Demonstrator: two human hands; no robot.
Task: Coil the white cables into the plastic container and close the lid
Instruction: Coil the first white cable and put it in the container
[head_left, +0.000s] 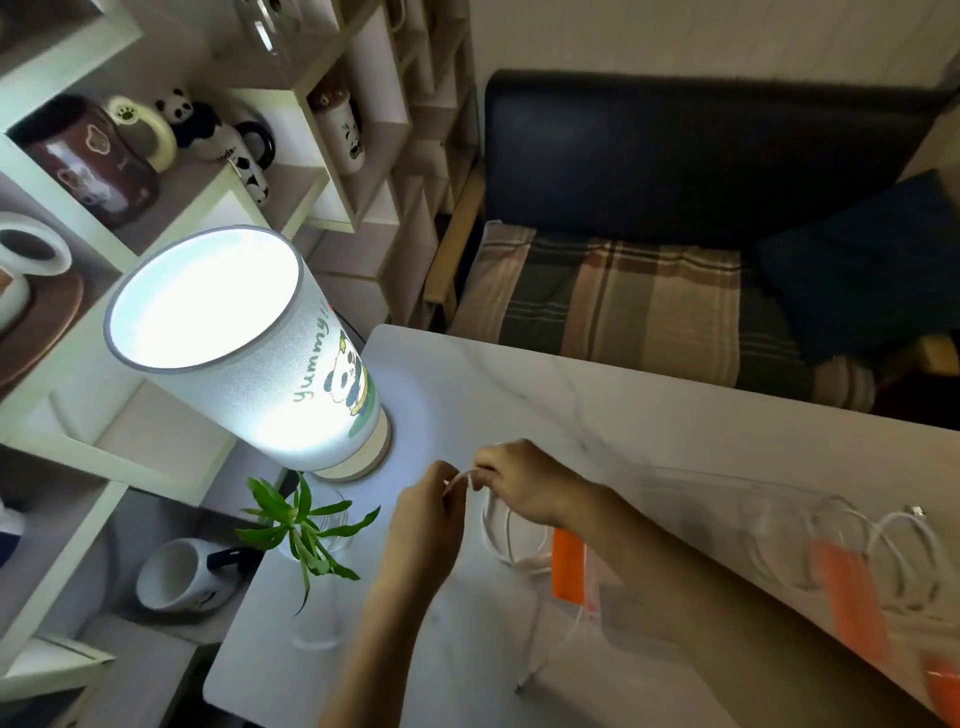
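We are in the coiling step: both hands are raised a little over the marble surface (649, 415), just in front of the lit lamp (244, 343), working one white cable (511, 540) into loops. The fingers of our left hand (428, 525) are pinched closed on the cable near its top, and the fingers of our right hand (524, 483) are closed on the same strand right beside them, so the two grips nearly touch. Below them the cable hangs in a few loose loops, its free end trailing down across the surface toward us. The plastic container (810, 545), clear with orange clips, lies to the right under our right forearm; it is blurred, but more white cable (904, 551) seems to lie in or beside it. Next, we judge, the tail must be gathered into the coil, then carried over to the container.
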